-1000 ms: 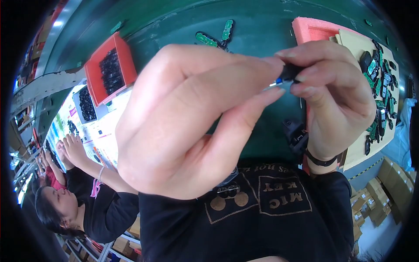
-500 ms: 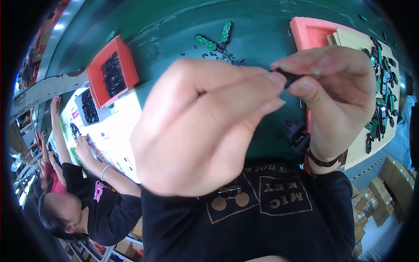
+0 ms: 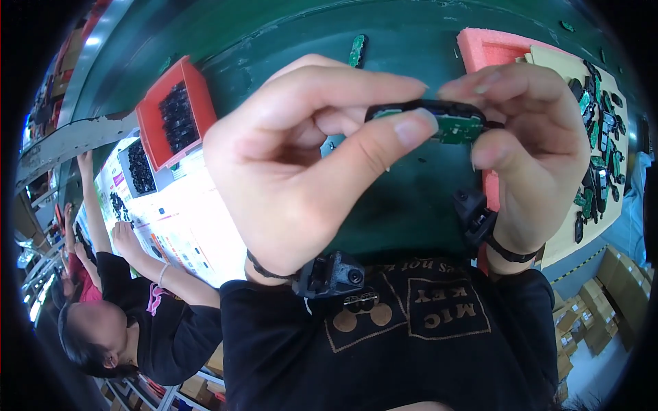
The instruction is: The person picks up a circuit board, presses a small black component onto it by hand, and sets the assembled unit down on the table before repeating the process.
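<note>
Pinched between both hands, a small black key-fob shell (image 3: 425,109) with a green circuit board (image 3: 456,128) seated in it was held up close to the camera, near the picture's centre toward one o'clock. The left hand (image 3: 301,171) closed thumb and forefinger on the shell's left end, thumb tip pressed against its lower edge; the right hand (image 3: 534,144) gripped the right end, its fingers curled over the top and the board showing just beneath them. Each wrist wore a dark strap carrying a small black camera unit — one (image 3: 336,274) at six o'clock under the left hand, the other (image 3: 474,214) at about four o'clock beside the right wrist.

Behind the hands lay a dark green table (image 3: 288,41). At ten o'clock stood a red bin (image 3: 173,113) filled with small black parts, and just beyond it toward nine o'clock a second tray (image 3: 139,168) of black parts sat on printed sheets (image 3: 185,233). At two o'clock a pink foam block (image 3: 490,48) touched a tan board (image 3: 596,137) strewn with green boards and black shells (too small to tell apart singly). A lone green board (image 3: 356,50) lay at twelve o'clock. At eight o'clock another person in a black shirt (image 3: 147,322) reached an arm across the sheets.
</note>
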`<control>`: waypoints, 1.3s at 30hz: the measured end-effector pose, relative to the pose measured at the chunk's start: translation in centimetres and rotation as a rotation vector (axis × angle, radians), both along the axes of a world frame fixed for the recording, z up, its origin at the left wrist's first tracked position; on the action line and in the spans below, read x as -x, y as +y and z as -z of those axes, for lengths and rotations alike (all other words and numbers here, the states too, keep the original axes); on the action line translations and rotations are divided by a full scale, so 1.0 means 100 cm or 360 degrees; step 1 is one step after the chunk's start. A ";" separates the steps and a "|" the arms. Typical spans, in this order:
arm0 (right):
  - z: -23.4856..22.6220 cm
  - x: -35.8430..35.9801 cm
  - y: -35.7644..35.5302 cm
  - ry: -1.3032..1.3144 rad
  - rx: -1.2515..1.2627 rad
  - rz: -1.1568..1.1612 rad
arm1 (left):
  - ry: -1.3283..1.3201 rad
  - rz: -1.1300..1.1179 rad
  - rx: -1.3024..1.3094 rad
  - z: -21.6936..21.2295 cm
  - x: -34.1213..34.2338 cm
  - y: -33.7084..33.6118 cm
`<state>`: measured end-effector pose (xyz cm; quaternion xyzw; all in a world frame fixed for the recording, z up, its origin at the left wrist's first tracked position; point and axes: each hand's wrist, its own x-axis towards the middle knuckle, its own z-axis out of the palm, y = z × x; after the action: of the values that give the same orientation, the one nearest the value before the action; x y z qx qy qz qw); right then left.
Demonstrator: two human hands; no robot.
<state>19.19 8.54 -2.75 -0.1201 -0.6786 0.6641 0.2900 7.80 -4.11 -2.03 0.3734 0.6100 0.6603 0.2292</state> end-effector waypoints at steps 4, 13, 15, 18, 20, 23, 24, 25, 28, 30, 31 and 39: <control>0.001 0.005 -0.003 0.0115 0.0302 -0.0054 | -0.0312 -0.0001 0.0062 -0.002 0.003 0.001; 0.035 0.018 0.039 -0.0565 -0.0574 -0.0151 | -0.0019 -0.0448 0.0376 0.070 0.146 0.035; 0.050 0.017 0.043 -0.0725 -0.0797 -0.0257 | -0.0055 -0.0466 0.0366 0.104 0.197 0.040; 0.074 0.018 0.035 -0.0957 -0.0995 -0.0256 | -0.0024 -0.0532 0.0493 0.126 0.243 0.032; 0.085 0.016 0.032 -0.0946 -0.1011 -0.0246 | -0.0025 -0.0587 0.0667 0.137 0.258 0.032; 0.094 0.016 0.032 -0.0921 -0.1051 -0.0214 | 0.0176 -0.0713 0.0946 0.134 0.257 0.042; 0.096 0.018 0.032 -0.0894 -0.1061 -0.0211 | 0.0281 -0.0787 0.1086 0.131 0.258 0.043; 0.097 0.020 0.031 -0.0865 -0.1072 -0.0209 | 0.0282 -0.0792 0.1086 0.130 0.257 0.041; 0.102 0.020 0.031 -0.0854 -0.1082 -0.0221 | 0.1879 -0.1290 0.1074 0.102 0.199 0.048; 0.102 0.022 0.027 -0.0839 -0.1088 -0.0287 | 0.1641 -0.0972 0.0987 0.077 0.171 0.048; 0.101 0.023 0.025 -0.0831 -0.1087 -0.0295 | 0.1395 -0.0658 0.0890 0.067 0.158 0.048; 0.098 0.019 0.022 -0.0787 -0.1019 -0.0386 | 0.1030 0.0015 0.0897 0.060 0.112 0.059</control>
<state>17.25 10.74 -12.58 -0.0988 -0.9091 0.4001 0.0609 -3.44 1.75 -8.00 0.4869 0.8053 0.3155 0.1221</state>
